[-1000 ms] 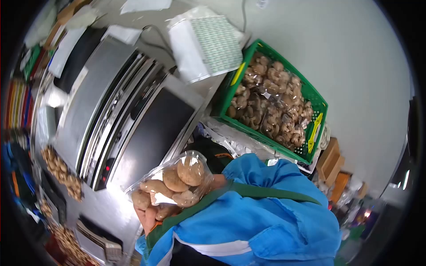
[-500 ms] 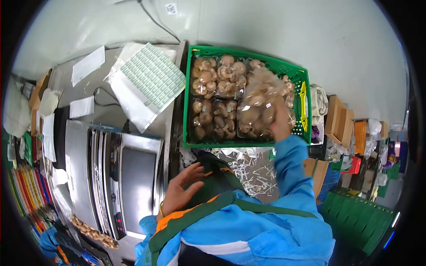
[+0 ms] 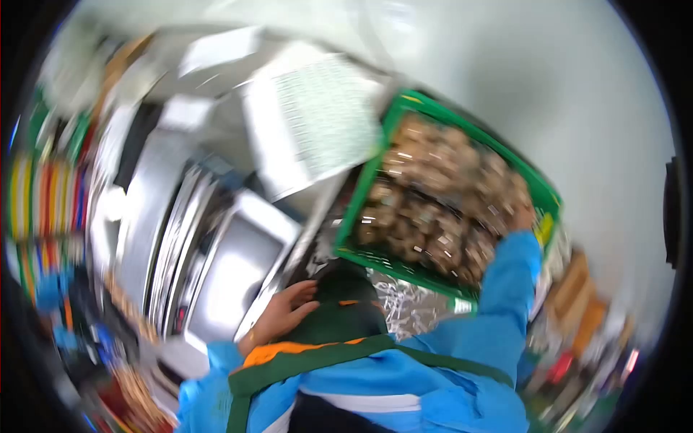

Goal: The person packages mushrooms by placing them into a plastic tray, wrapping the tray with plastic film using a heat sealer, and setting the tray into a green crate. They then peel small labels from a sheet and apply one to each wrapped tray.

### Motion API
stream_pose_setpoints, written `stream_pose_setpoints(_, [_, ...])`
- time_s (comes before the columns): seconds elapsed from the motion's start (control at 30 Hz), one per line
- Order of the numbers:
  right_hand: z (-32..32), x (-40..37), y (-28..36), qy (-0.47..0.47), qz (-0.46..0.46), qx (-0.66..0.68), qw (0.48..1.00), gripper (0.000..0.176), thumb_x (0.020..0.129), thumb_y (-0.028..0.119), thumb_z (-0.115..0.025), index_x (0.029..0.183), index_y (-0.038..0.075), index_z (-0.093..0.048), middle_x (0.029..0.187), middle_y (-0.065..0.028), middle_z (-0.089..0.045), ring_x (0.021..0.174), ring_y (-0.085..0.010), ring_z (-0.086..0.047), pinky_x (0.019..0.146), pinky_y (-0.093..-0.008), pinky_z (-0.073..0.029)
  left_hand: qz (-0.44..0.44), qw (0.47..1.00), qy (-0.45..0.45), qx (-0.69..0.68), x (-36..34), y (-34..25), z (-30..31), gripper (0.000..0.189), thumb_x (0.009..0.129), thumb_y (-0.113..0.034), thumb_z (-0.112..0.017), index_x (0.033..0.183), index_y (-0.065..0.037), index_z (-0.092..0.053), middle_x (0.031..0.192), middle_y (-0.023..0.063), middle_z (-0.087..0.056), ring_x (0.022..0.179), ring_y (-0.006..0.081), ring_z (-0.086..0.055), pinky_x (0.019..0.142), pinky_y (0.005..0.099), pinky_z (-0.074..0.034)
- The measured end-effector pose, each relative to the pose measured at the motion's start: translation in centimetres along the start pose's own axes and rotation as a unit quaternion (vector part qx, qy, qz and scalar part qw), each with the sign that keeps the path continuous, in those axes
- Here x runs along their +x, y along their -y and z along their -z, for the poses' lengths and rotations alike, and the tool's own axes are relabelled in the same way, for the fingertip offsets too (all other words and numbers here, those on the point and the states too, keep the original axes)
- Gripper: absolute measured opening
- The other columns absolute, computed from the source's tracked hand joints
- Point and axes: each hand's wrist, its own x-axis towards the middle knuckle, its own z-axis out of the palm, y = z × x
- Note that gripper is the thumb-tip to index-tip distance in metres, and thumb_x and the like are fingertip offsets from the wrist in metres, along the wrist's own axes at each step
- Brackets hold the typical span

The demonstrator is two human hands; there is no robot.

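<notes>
A green crate [image 3: 368, 189] holds several clear packs of brown mushrooms [image 3: 426, 216], blurred by motion. My right hand [image 3: 521, 216] reaches into the crate's right end, at the packs there; its fingers are smeared and partly hidden, so its grip cannot be made out. In front of my body, near the machine with the flat metal plate, my left hand [image 3: 289, 310] is held with its fingers apart and nothing in it.
Left of the crate, a sheet of labels [image 3: 325, 119] lies on the metal counter. The machine's flat plate [image 3: 234, 252] is below it. White scraps [image 3: 411, 307] litter the floor. Cardboard boxes [image 3: 570, 285] stand at the right, and coloured stacks [image 3: 50, 198] at the far left.
The view has turned, so the crate appears tilted and further right. My right hand has moved toward the crate's right end, and the pack that was raised now appears among the others.
</notes>
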Motion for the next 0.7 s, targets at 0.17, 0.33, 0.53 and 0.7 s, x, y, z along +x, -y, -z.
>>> stream_pose_setpoints(0.17, [3.5, 1.5, 7.6, -0.048, 0.046, 0.133, 0.989, 0.037, 0.081, 0.022, -0.067, 0.108, -0.003, -0.060, 0.109, -0.0207, -0.059, 0.093, -0.0288, -0.059, 0.081, -0.0415, -0.053, -0.103, 0.989, -0.109, 0.014, -3.0, 4.0, 1.8, 0.046, 0.086, -0.016, -0.062, 0.126, -0.001, -0.048, 0.111, 0.0177, -0.061, 0.102, 0.0247, -0.060, 0.089, 0.0343, -0.049])
stream_pose_setpoints(0.33, [0.5, -0.6, 35.1, -0.046, 0.242, 0.179, 0.953, 0.034, 0.089, 0.015, -0.048, 0.116, -0.005, -0.055, 0.116, -0.0198, -0.057, 0.101, -0.0284, -0.058, 0.087, -0.0366, -0.048, -0.120, 0.932, -0.317, -0.126, -8.9, 7.1, 4.9, 0.036, 0.085, -0.016, -0.063, 0.116, 0.000, -0.055, 0.104, 0.0140, -0.064, 0.095, 0.0222, -0.063, 0.084, 0.0320, -0.051])
stream_pose_setpoints(0.53, [8.3, -31.2, 75.3, 0.488, 0.348, 0.431, 0.675, 0.025, 0.091, 0.012, -0.051, 0.109, -0.004, -0.057, 0.097, -0.0119, -0.063, 0.081, -0.0160, -0.059, 0.075, -0.0288, -0.049, -0.161, 0.667, -0.680, -0.259, -18.6, 15.8, 12.5, 0.019, 0.086, -0.010, -0.062, 0.102, 0.000, -0.063, 0.085, 0.0029, -0.066, 0.078, 0.0084, -0.059, 0.071, 0.0229, -0.049])
stream_pose_setpoints(0.7, [9.1, -55.1, 88.2, 0.768, 0.473, 0.240, 0.359, 0.022, 0.088, 0.008, -0.053, 0.106, -0.004, -0.058, 0.091, -0.0101, -0.064, 0.074, -0.0137, -0.061, 0.066, -0.0247, -0.050, -0.087, 0.475, -0.828, -0.284, -27.8, 28.7, 19.4, 0.023, 0.089, -0.009, -0.055, 0.110, 0.000, -0.060, 0.094, 0.0069, -0.067, 0.080, 0.0098, -0.060, 0.069, 0.0232, -0.048])
